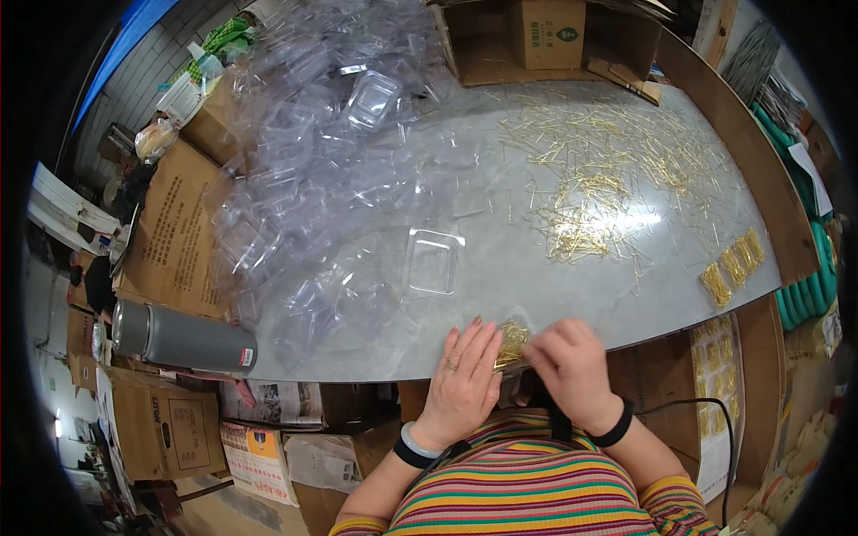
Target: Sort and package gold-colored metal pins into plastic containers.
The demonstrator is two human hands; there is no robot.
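At the table's near edge lies a small clear plastic blister pack (511,345) filled with gold-coloured wire hooks. My left hand (463,380) rests flat along its left side, fingers stretched out, the thumb tucked toward the pack. On the other side my right hand (575,368) is closed, thumb and fingertips drawn together at the pack's right edge; what they pinch, if anything, is hidden and slightly blurred. Ahead of my left hand sits a single clear plastic blister shell (433,263). A spread heap of loose gold wire hooks (585,223) covers the table's right side.
A large pile of clear plastic shells (331,161) fills the left of the grey table (500,286). Several filled packs (733,266) stand in a row at the right edge. A grey bottle (188,338) lies at the left edge; an open cardboard box (487,54) stands behind.
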